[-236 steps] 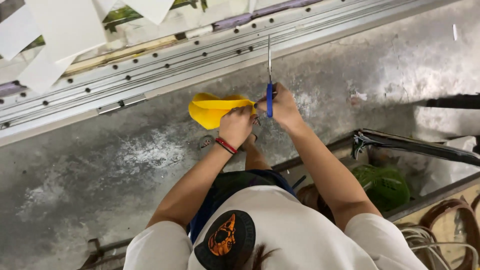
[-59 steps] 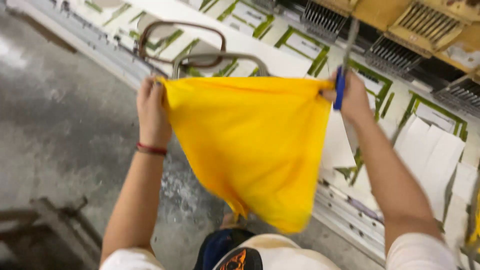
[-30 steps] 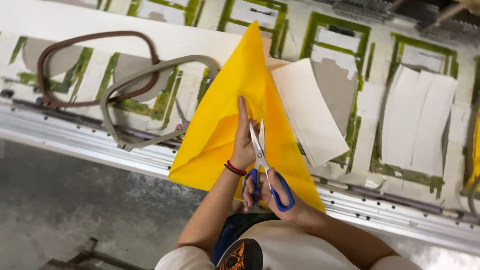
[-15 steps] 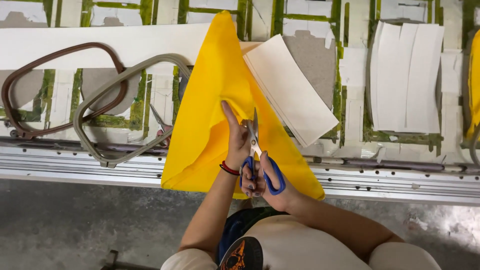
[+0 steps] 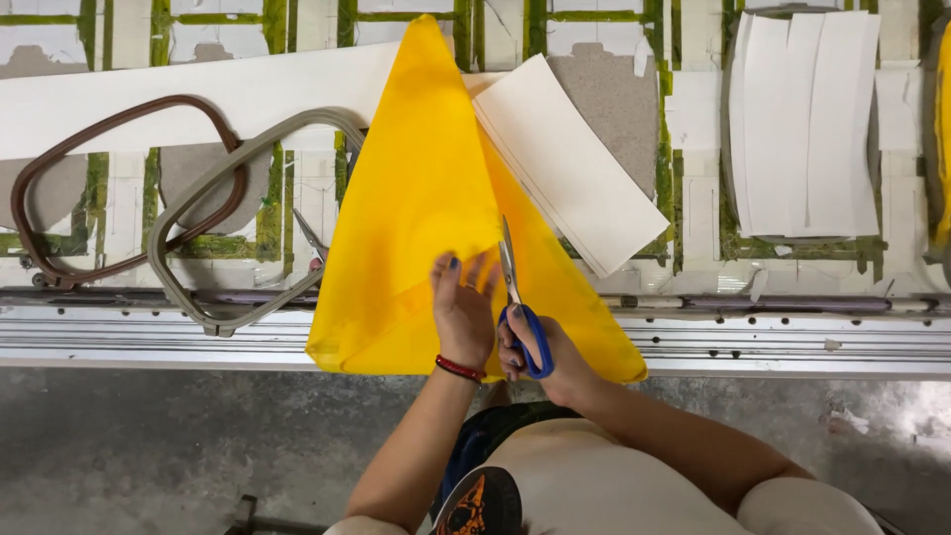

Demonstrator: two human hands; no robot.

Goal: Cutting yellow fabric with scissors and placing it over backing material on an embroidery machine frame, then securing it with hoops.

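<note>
A yellow fabric piece [image 5: 421,198], folded into a triangle, lies on the work table with its lower edge hanging over the metal rail [image 5: 792,337]. My left hand [image 5: 461,312] rests flat on the fabric near its lower middle, fingers apart. My right hand [image 5: 540,352] grips blue-handled scissors [image 5: 517,297]. Their blades point up along the fabric's fold, just right of my left fingers.
Two oval hoop frames, one brown [image 5: 119,188] and one grey [image 5: 248,213], lie left of the fabric. A white sheet stack [image 5: 570,163] sits at its right, more white strips [image 5: 802,124] farther right. A small metal tool [image 5: 309,238] lies between the grey hoop and the fabric. Concrete floor [image 5: 149,446] below.
The fabric went from held spread in the air to lying folded on the table. My left hand now presses it, and the scissors have slid a little up along the fold.
</note>
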